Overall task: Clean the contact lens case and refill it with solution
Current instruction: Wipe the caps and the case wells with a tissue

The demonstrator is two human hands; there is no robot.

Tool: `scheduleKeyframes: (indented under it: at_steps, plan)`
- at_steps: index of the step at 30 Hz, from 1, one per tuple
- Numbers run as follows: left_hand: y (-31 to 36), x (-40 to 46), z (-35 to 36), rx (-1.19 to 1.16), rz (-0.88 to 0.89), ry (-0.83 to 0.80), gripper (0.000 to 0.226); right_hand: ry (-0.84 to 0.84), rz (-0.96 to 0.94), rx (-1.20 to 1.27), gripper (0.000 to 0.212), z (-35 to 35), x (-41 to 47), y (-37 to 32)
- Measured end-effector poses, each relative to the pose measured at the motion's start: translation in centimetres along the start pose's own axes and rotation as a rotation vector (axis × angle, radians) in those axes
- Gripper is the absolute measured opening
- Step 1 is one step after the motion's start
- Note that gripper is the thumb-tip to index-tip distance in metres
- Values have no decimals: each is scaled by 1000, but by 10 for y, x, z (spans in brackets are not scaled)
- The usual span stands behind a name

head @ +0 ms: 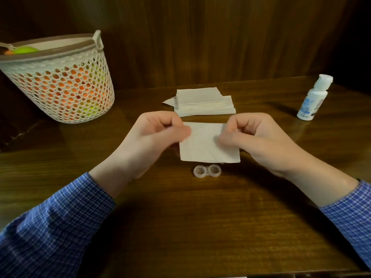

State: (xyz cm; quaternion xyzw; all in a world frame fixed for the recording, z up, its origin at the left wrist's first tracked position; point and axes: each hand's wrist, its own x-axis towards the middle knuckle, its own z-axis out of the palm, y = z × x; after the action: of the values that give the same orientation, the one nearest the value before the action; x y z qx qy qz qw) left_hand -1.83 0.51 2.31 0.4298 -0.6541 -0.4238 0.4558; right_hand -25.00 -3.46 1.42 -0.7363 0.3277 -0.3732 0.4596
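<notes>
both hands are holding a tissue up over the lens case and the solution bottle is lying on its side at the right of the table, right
Not quite. The head view shows the solution bottle standing upright at the right of the table, cap on, not lying on its side. The rest holds: the left hand and right hand pinch a tissue above the lens case.

Dark glossy wooden table [200,227]; wood-panelled wall [200,37] behind; dim warm light.

Head view — down over table [200,217]
</notes>
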Motion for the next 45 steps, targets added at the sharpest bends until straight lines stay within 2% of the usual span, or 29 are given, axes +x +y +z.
scheduleKeyframes:
  at_steps: [4,7,10,13,16,18,20,22,24,27,29,31,34,41,45]
  plan:
    - [-8,-2,0,262,112,52,25,56,9,-160,30,0,-1,4]
    - [-5,-3,0,197,44,32,31,73,59,-213,17,1,1,2]
    - [-3,-2,-2,143,-82,-62,51,1,130,-99,40,0,0,-3]
    - [1,-2,0,196,-146,-154,38,-107,147,-231,54,-1,-2,-6]
    - [0,-2,3,337,-166,-196,14,-210,189,-352,59,0,-3,-8]
    - [-1,-2,4,362,-182,-220,5,-184,169,-324,56,1,-3,-9]
    - [0,-1,5,276,-209,-179,7,-23,111,-246,47,1,-1,-8]
    - [-1,-1,8,155,-211,-59,8,131,135,-60,35,0,2,-9]
    - [-4,-2,14,80,-183,51,9,81,225,165,31,2,4,-7]
    - [-9,-4,21,-22,-168,96,11,-87,256,160,28,7,1,-2]
    - [-11,-6,23,-99,-165,64,12,-56,215,170,27,6,2,0]
    - [-11,-7,23,-223,-182,17,23,-13,185,286,32,3,3,0]
    - [-11,-7,23,-390,-211,-71,37,-61,185,416,29,0,2,0]
    - [-11,-6,18,-528,-142,-177,25,-139,201,661,25,-1,1,-2]
    - [-8,-6,14,-584,-142,-297,30,-225,130,720,14,0,1,-4]
